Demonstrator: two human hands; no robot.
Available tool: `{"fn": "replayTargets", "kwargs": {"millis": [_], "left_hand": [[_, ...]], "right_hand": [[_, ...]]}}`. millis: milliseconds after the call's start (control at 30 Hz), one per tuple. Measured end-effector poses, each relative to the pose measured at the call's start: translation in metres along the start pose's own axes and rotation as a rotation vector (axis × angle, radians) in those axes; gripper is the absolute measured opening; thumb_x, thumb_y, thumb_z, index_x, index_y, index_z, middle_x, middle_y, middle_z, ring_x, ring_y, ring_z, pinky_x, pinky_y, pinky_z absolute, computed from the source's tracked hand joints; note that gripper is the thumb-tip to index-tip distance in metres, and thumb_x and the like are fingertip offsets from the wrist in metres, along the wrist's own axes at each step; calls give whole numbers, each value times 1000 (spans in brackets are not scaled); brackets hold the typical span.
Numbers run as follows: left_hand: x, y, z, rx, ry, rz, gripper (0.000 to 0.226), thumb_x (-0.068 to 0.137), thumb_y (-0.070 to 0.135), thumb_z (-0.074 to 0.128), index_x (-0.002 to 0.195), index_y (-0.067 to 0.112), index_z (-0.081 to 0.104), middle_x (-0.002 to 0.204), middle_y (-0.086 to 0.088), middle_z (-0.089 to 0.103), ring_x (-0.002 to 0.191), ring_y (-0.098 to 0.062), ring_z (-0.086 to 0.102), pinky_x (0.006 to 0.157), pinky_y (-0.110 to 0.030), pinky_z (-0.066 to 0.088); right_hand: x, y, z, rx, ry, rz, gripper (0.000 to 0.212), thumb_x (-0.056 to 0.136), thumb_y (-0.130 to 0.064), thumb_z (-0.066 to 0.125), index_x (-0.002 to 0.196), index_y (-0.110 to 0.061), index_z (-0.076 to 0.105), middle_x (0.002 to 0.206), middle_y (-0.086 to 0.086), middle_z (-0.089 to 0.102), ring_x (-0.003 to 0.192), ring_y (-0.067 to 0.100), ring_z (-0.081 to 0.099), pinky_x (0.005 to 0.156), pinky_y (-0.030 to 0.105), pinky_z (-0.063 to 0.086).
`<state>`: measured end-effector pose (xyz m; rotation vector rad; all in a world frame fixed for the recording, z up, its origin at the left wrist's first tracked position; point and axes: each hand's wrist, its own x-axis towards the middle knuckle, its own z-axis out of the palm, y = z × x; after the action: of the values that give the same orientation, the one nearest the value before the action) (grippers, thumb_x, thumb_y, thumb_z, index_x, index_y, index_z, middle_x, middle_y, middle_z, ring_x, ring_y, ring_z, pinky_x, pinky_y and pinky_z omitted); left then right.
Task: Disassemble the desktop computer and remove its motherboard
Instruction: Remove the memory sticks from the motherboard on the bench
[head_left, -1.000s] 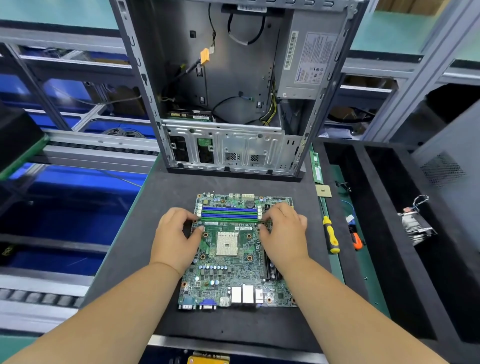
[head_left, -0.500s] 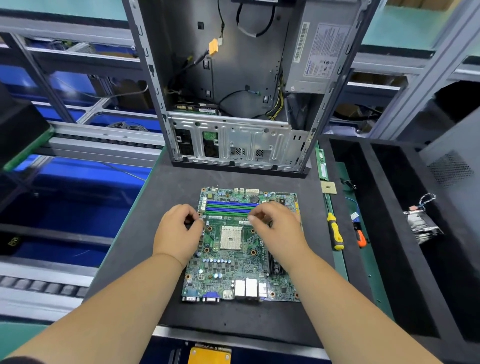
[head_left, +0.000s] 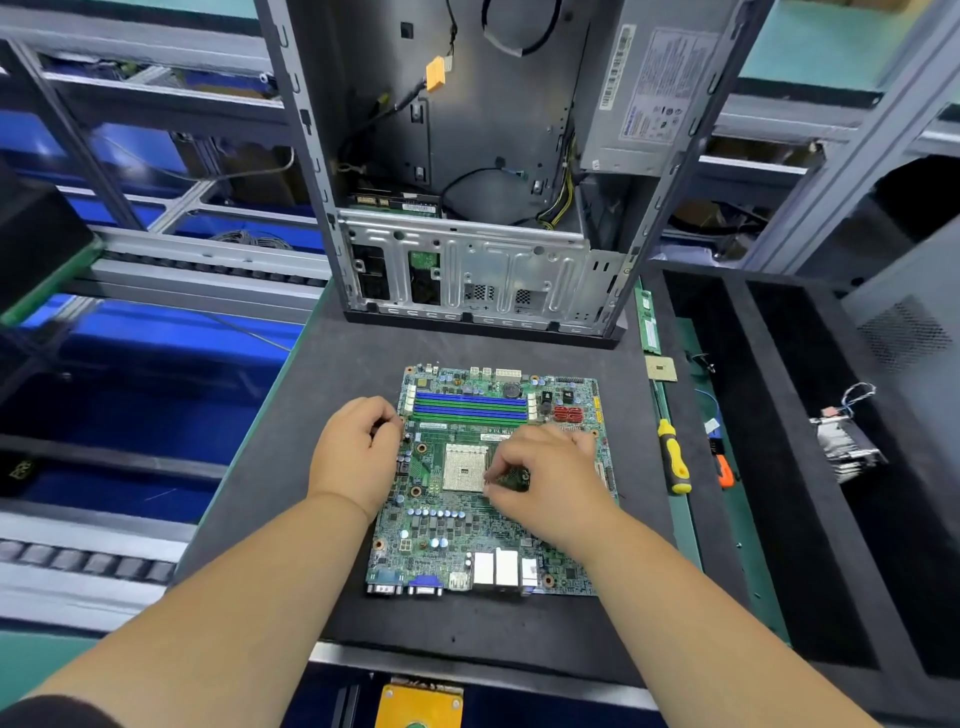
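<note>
The green motherboard (head_left: 457, 535) lies flat on the dark mat (head_left: 332, 415), with blue and green memory slots at its far end and a bare CPU socket (head_left: 464, 466) in the middle. My left hand (head_left: 353, 452) is curled at the board's left edge and holds it there. My right hand (head_left: 553, 480) hovers over the board just right of the socket, with fingertips and thumb pinching a small part at the socket's right side. I cannot make out what that part is. The opened computer case (head_left: 467, 270) stands upright behind the board.
The power supply (head_left: 649, 93) and loose cables hang inside the case. Right of the mat lie a memory stick (head_left: 648, 322), a CPU chip (head_left: 661, 370), a yellow-black screwdriver (head_left: 674, 460) and an orange tool (head_left: 723, 470). A metal cooler (head_left: 844, 441) sits in the black bin at right.
My right hand has moved from the right end of the memory slots down to the socket's right side. My left hand has slid to the board's left edge.
</note>
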<state>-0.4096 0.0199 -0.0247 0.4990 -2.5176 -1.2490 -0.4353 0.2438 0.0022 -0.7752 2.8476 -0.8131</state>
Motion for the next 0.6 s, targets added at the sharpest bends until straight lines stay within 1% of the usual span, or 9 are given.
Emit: {"fn": "replayTargets", "kwargs": {"millis": [100, 267, 367, 533, 600], "left_hand": [[0, 2, -1, 4, -5, -6, 20, 85, 16, 50, 68, 26, 54, 82, 7, 56, 72, -16, 54, 63, -38, 48], [0, 4, -2, 24, -6, 1, 18, 85, 16, 50, 70, 23, 56, 82, 5, 55, 70, -18, 54, 63, -37, 48], [-1, 6, -2, 28, -2, -2, 18, 85, 15, 51, 70, 23, 55, 81, 5, 55, 72, -16, 54, 64, -36, 48], [-1, 6, -3, 30, -2, 7, 17, 85, 15, 51, 70, 21, 56, 80, 5, 55, 73, -15, 53, 63, -35, 46], [-1, 7, -3, 39, 0, 12, 17, 85, 16, 51, 70, 21, 56, 80, 5, 55, 73, -14, 53, 63, -33, 45]], "right_hand": [[-3, 1, 5, -91, -21, -27, 13, 77, -46, 68, 83, -36, 62, 90, -20, 55, 97, 7, 44, 94, 35, 18], [0, 1, 7, -119, -20, -36, 11, 76, -46, 65, 81, -38, 59, 88, -20, 52, 96, 6, 42, 93, 33, 18], [2, 2, 6, -77, -51, 6, 15, 77, -50, 66, 77, -37, 58, 90, -20, 54, 98, 4, 41, 93, 34, 17], [9, -4, 3, -115, -93, 81, 21, 76, -51, 73, 74, -37, 58, 88, -20, 55, 98, 7, 42, 82, 31, 11], [14, -8, 1, -132, -134, 104, 22, 75, -51, 74, 75, -36, 58, 87, -20, 56, 100, 9, 43, 82, 33, 13]]}}
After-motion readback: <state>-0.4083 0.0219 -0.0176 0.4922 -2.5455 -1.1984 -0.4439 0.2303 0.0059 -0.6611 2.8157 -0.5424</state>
